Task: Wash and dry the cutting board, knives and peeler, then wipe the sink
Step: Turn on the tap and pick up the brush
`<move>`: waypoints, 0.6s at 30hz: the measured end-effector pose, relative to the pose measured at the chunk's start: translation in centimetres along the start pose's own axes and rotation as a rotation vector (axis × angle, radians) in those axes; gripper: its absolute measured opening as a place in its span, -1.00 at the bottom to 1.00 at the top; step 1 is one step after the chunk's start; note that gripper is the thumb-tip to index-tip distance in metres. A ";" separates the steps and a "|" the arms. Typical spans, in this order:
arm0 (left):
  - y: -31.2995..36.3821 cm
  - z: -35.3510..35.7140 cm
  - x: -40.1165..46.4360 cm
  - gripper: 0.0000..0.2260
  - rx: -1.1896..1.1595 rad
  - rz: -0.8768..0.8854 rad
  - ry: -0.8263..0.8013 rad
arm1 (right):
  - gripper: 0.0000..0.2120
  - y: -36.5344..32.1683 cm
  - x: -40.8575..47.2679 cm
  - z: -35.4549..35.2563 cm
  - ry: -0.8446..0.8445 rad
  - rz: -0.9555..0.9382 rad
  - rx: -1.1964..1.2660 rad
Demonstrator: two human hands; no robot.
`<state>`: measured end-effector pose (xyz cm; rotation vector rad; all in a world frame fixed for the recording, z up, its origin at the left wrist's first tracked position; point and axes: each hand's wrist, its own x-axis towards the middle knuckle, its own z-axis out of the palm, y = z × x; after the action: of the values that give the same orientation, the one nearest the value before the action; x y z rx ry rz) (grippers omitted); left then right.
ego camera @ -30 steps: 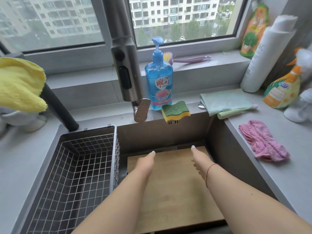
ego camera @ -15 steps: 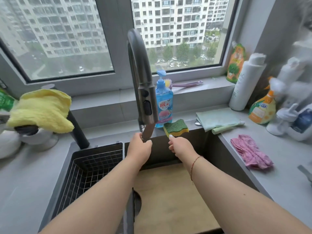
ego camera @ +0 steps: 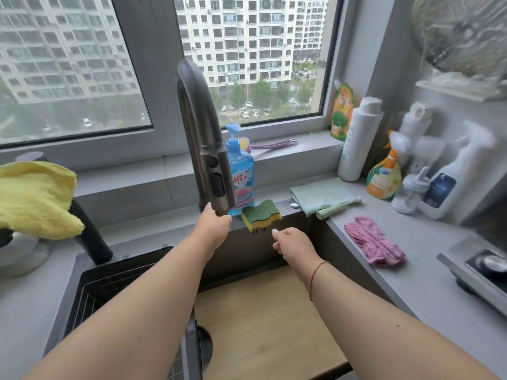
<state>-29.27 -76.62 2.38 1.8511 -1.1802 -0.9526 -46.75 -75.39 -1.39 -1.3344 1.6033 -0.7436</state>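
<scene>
Reaching up from the sink, the left hand (ego camera: 212, 224) wraps its fingers around what seems to be the tap lever just below the spray head of the faucet (ego camera: 201, 138); the lever itself is hidden by the hand. The right hand (ego camera: 290, 241) hangs loosely curled and holds nothing, just beside the sponge (ego camera: 262, 215), which sits on the sink's back edge right of the faucet.

By my judgement the washing has only begun: water is not yet visible, and the cutting board (ego camera: 271, 319) lies flat and dry-looking in the sink (ego camera: 315, 237) below the faucet. The next move likely calls for the water on and the right hand closing on the sponge, perhaps with dish soap (ego camera: 241, 171) from the pump bottle behind it.

Counted: one cutting board, one sponge, one soap bottle, one wire basket (ego camera: 115, 281) left of the faucet. Knives and peeler are not in view. On the tabletop (ego camera: 428, 283) right of the faucet lie one green cloth (ego camera: 321, 194) and one pink cloth (ego camera: 373, 242); one yellow cloth (ego camera: 35, 198) hangs to its left.
</scene>
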 end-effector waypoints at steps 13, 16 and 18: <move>-2.1 1.6 3.6 -0.74 -0.235 -0.033 0.090 | -0.78 5.1 12.4 -7.3 0.212 0.220 -0.075; -3.1 1.5 4.9 -0.76 -0.195 -0.043 0.131 | -0.81 6.6 15.6 -8.0 0.226 0.260 -0.144; -3.6 1.6 5.7 -0.83 -0.215 -0.051 0.143 | -0.80 6.5 16.7 -8.2 0.204 0.251 -0.211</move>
<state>-27.50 -81.13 -2.61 1.7518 -0.9128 -0.9206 -57.27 -90.73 -7.86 -1.2011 2.0151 -0.5838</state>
